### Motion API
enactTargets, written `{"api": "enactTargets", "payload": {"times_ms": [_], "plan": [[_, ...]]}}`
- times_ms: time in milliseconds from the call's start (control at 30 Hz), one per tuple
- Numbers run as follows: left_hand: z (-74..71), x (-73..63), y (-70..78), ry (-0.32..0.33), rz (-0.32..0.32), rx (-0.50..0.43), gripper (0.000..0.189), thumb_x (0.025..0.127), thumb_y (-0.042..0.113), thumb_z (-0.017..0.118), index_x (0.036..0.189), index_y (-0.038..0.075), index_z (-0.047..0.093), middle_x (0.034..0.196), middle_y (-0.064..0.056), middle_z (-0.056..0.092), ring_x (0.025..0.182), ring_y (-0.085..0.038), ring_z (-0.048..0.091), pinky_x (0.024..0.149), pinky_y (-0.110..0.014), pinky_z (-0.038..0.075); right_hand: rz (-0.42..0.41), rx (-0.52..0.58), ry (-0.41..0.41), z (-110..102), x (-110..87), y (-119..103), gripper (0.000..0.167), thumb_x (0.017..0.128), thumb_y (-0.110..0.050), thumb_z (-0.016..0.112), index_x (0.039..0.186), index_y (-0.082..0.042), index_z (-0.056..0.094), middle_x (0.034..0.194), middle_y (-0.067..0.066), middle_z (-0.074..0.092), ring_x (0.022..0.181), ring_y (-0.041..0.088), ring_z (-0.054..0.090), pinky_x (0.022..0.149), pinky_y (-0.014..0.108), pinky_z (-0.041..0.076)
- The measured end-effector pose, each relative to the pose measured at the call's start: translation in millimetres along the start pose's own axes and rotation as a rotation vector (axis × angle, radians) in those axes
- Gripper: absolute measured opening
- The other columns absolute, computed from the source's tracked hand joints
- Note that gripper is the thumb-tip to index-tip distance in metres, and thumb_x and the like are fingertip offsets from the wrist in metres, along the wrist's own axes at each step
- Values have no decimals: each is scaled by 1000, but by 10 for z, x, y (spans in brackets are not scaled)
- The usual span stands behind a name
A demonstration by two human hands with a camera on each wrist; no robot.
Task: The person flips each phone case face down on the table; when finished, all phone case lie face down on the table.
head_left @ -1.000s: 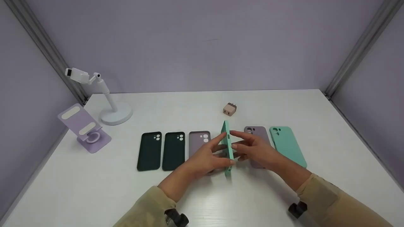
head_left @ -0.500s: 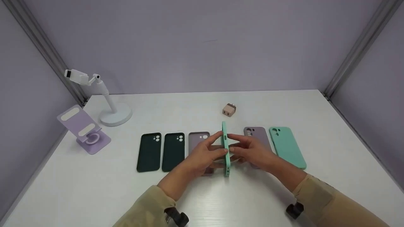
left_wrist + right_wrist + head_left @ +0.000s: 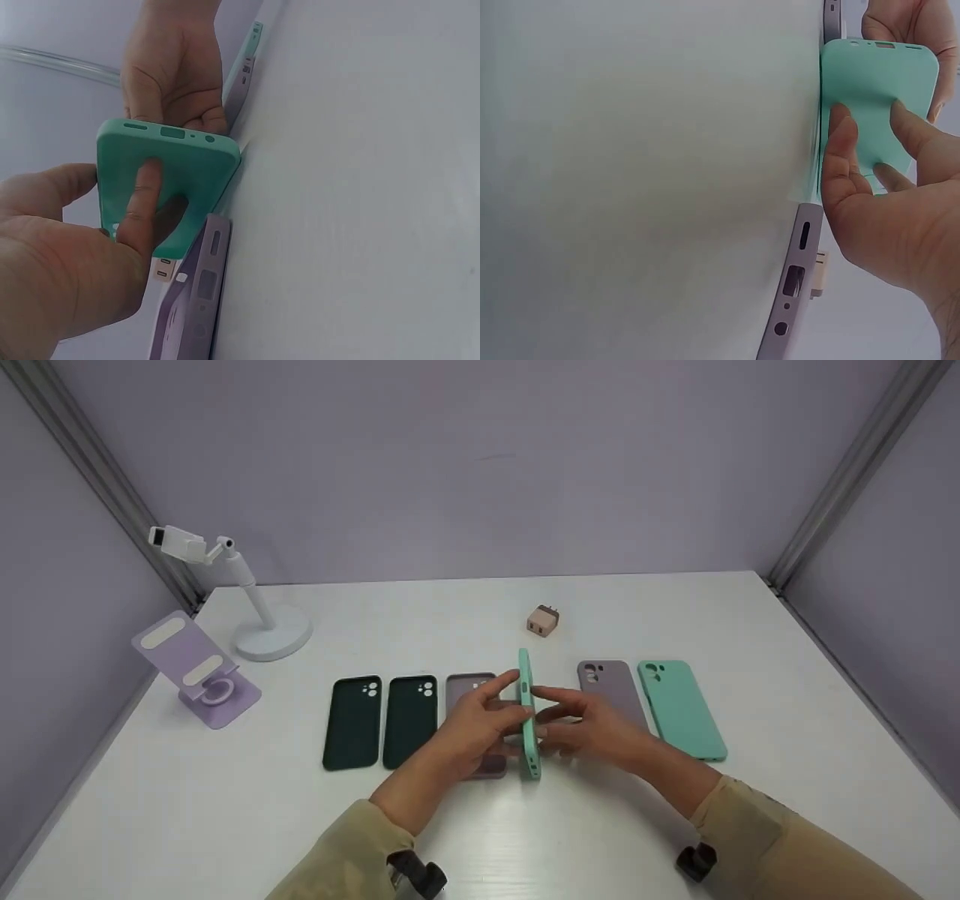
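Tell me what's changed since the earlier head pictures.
The on-edge teal case shifted slightly left and straightened; the left hand moved its thumb from the case's near end toward its middle. The five flat cases, charger, white stand and purple stand stayed put.

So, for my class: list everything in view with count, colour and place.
Held case: 1, mint, on edge between hands
Mint case: 1, mint, rightmost
Mauve cases: 2, mauve, either side of held case
Dark cases: 2, near-black, left of mauve
Charger: 1, pink-brown, behind cases
White stand: 1, white, back left
Lilac stand: 1, lilac, left
Table: 1, white, beneath
Walls: 3, lilac-grey, around
Posts: 2, grey, corners
Left hand: 1, bare, touching held case
Right hand: 1, bare, opposite
Sleeves: 2, khaki, front
Wrist gear: 2, black, by sleeves
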State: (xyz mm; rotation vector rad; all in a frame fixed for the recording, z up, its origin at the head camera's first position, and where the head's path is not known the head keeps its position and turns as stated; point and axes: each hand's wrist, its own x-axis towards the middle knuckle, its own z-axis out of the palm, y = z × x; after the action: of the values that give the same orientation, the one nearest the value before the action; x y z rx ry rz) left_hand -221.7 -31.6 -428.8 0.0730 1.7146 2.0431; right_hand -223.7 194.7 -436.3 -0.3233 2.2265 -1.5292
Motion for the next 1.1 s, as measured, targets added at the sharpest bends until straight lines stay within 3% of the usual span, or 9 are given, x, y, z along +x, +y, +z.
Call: {"api": "enactTargets", "payload": {"times_ms": [467,800,1100], "plan": [[-6,-26,64,25,-9,25,71,99,7,68,163,21,44,140,-21,65,116,-32,71,91,-49,60,-7,-27,-16,6,1,-21,66,101,-25,76,161,-25,49,136,16,64,99,27,73,77,37,58],[13,-51,85,56,10,38,72,96,2,65,163,19,45,133,-14,71,105,-26,73,84,-43,62,-2,-42,-3,-14,-7,-16,68,99,-31,79,160,-25,51,138,17,63,99,27,72,75,38,58],[43,-64,110,86,72,-5,69,95,0,63,160,19,50,128,-12,74,104,-27,75,81,-42,63,29,-51,60,-113,-38,-52,69,98,-30,79,160,-27,50,139,15,64,116,28,64,85,39,56]]}}
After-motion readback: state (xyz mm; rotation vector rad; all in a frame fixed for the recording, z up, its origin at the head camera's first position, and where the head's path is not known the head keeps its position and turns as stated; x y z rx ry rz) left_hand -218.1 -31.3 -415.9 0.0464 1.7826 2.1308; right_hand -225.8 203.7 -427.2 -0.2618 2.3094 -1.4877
